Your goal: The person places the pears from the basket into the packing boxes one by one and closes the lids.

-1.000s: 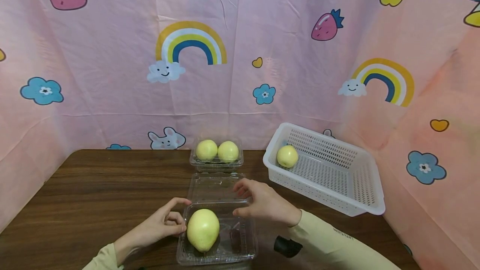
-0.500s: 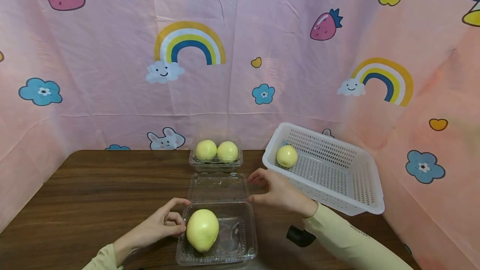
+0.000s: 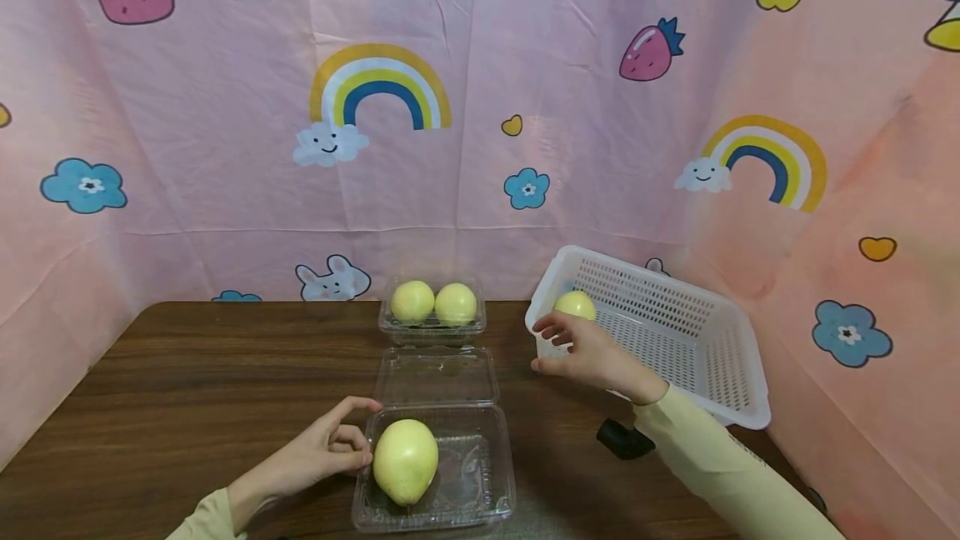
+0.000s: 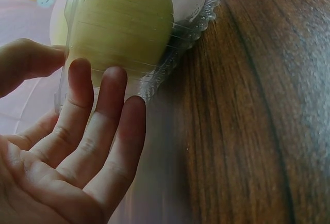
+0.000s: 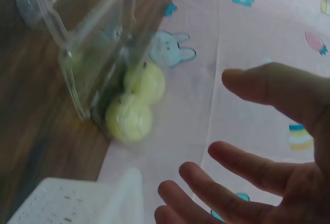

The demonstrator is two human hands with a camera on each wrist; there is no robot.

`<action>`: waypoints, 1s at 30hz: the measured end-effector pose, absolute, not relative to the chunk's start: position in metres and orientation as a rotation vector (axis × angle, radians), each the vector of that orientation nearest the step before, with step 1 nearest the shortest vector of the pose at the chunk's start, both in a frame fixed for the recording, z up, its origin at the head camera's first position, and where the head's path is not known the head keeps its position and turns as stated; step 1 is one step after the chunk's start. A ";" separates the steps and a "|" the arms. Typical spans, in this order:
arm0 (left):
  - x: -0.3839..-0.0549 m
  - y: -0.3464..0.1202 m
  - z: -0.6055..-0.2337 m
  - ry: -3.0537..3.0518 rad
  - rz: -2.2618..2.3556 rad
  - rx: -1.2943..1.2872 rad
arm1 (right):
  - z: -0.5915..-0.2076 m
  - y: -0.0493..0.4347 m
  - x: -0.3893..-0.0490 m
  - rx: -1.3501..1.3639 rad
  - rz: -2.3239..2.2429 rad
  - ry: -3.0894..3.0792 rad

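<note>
A clear plastic clamshell box (image 3: 472, 473) lies open on the table, its lid (image 3: 437, 377) folded back. One yellow-green pear (image 3: 406, 462) lies in its left half. My left hand (image 3: 322, 450) holds the box's left rim. The left wrist view shows the thumb at the rim and fingertips (image 4: 80, 69) against the outer wall. My right hand (image 3: 596, 355) holds nothing, its fingers spread and slightly bent over the near left rim of a white plastic basket (image 3: 731, 407). Just beyond it, another pear (image 3: 576, 304) in the basket is partly hidden by the hand.
Behind the lid stands a second clear box (image 3: 432, 332) with two pears (image 3: 412, 302) in it. A patterned cloth (image 3: 480, 190) hangs along the table's back edge. The black piece (image 3: 625, 440) sits by the right wrist.
My right hand has moved right and away from me, from above the clamshell box to the basket's near left rim. The left hand has stayed at the box's rim.
</note>
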State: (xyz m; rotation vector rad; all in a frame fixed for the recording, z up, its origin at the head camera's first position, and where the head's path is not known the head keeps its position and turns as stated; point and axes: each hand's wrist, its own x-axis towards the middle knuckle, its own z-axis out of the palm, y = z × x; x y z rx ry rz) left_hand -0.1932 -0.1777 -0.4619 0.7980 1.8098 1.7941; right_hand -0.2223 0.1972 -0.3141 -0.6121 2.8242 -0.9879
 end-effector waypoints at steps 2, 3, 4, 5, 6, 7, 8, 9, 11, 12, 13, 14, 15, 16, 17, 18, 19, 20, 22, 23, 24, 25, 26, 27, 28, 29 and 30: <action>-0.193 -0.178 -0.462 1.811 1.795 0.796 | -0.312 0.201 -0.226 -0.597 -0.979 2.832; -0.193 -0.178 -0.462 1.814 1.796 0.794 | -0.311 0.202 -0.228 -0.598 -0.978 2.831; -0.193 -0.178 -0.462 1.815 1.796 0.791 | -0.310 0.204 -0.229 -0.595 -0.968 2.838; -0.193 -0.178 -0.462 1.819 1.795 0.789 | -0.309 0.205 -0.231 -0.594 -0.965 2.843; -0.193 -0.178 -0.462 1.823 1.793 0.786 | -0.308 0.206 -0.232 -0.585 -0.954 2.850; -0.193 -0.178 -0.462 1.825 1.792 0.786 | -0.308 0.207 -0.233 -0.585 -0.946 2.854; -0.193 -0.178 -0.462 1.823 1.792 0.785 | -0.307 0.208 -0.235 -0.578 -0.942 2.861; -0.193 -0.177 -0.462 1.821 1.795 0.788 | -0.307 0.209 -0.236 -0.568 -0.938 2.865; -0.192 -0.177 -0.462 1.814 1.799 0.787 | -0.306 0.211 -0.238 -0.549 -0.919 2.875; -0.192 -0.177 -0.462 1.809 1.801 0.788 | -0.306 0.212 -0.239 -0.534 -0.914 2.874; -0.192 -0.177 -0.462 1.804 1.802 0.789 | -0.306 0.213 -0.241 -0.523 -0.916 2.872; -0.192 -0.177 -0.462 1.799 1.803 0.787 | -0.306 0.214 -0.242 -0.506 -0.912 2.871; -0.192 -0.177 -0.462 1.798 1.800 0.782 | -0.306 0.216 -0.243 -0.496 -0.904 2.872; -0.192 -0.177 -0.461 1.799 1.796 0.777 | -0.305 0.217 -0.245 -0.486 -0.896 2.872; -0.192 -0.177 -0.461 1.802 1.791 0.772 | -0.305 0.219 -0.246 -0.472 -0.890 2.870; -0.192 -0.177 -0.461 1.806 1.786 0.767 | -0.305 0.220 -0.248 -0.461 -0.879 2.871; -0.192 -0.178 -0.461 1.808 1.783 0.762 | -0.305 0.222 -0.250 -0.452 -0.866 2.875; -0.192 -0.178 -0.460 1.810 1.780 0.757 | -0.305 0.223 -0.252 -0.442 -0.862 2.871; -0.192 -0.178 -0.460 1.812 1.779 0.755 | -0.305 0.226 -0.255 -0.429 -0.838 2.872; -0.192 -0.178 -0.461 1.811 1.781 0.755 | -0.305 0.227 -0.257 -0.425 -0.825 2.875; -0.192 -0.178 -0.461 1.809 1.784 0.756 | -0.305 0.229 -0.259 -0.423 -0.819 2.876; -0.192 -0.178 -0.461 1.807 1.787 0.759 | -0.304 0.231 -0.261 -0.415 -0.826 2.871; -0.192 -0.178 -0.462 1.804 1.790 0.764 | -0.304 0.232 -0.262 -0.404 -0.828 2.870; -0.192 -0.177 -0.462 1.801 1.794 0.766 | -0.304 0.234 -0.264 -0.396 -0.820 2.873; -0.192 -0.177 -0.462 1.800 1.796 0.769 | -0.304 0.236 -0.266 -0.390 -0.816 2.873; -0.192 -0.177 -0.462 1.799 1.797 0.771 | -0.304 0.238 -0.267 -0.374 -0.817 2.870; -0.192 -0.177 -0.462 1.798 1.798 0.771 | -0.304 0.239 -0.269 -0.361 -0.819 2.865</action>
